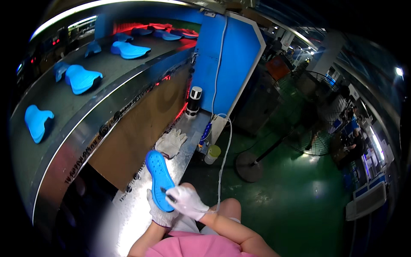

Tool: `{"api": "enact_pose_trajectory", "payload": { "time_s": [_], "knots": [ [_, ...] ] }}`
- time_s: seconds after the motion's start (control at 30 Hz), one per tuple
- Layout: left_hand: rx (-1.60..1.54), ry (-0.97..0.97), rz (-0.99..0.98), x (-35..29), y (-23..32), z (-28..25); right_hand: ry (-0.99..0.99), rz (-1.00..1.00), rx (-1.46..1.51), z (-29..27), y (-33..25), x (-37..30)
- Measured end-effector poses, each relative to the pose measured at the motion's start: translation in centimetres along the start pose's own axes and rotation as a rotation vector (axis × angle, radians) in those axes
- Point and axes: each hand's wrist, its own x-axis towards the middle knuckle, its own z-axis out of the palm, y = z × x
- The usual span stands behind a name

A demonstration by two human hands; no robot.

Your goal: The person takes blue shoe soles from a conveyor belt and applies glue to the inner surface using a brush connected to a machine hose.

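Observation:
A blue shoe sole (156, 171), with a row of small holes and a raised rim, lies lengthwise in front of me. My left hand (159, 214), in a white knit glove, is closed around its near end from beneath and the left side. In my right hand (188, 201), also gloved in white, is a small dark tool (171, 197); its tip is at the sole's inner face near the heel. Most of the tool is hidden by my fingers, so its kind cannot be made out. A pair of white work gloves (171, 142) rests just beyond the sole.
Left is a conveyor belt (107, 64) carrying several blue soles (83, 79). A cardboard sheet (141, 124) stands along its side. Beyond the metal bench (132, 218) are a black-and-white cylinder (195, 102) and a blue machine panel (231, 55). A white cable (221, 167) hangs near my right wrist. A floor fan (312, 115) stands right.

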Motion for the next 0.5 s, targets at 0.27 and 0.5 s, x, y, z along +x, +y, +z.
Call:
{"api": "enact_pose_trajectory", "payload": {
  "time_s": [0.27,0.5],
  "knots": [
    [-0.078,0.262,-0.148,-0.7,1.0,-2.0,-0.236,0.370,0.259,4.6,2.4,-1.7],
    [-0.020,0.259,-0.121,-0.6,0.7,-1.0,-0.208,0.451,0.199,5.3,3.5,-0.9]
  ]
}}
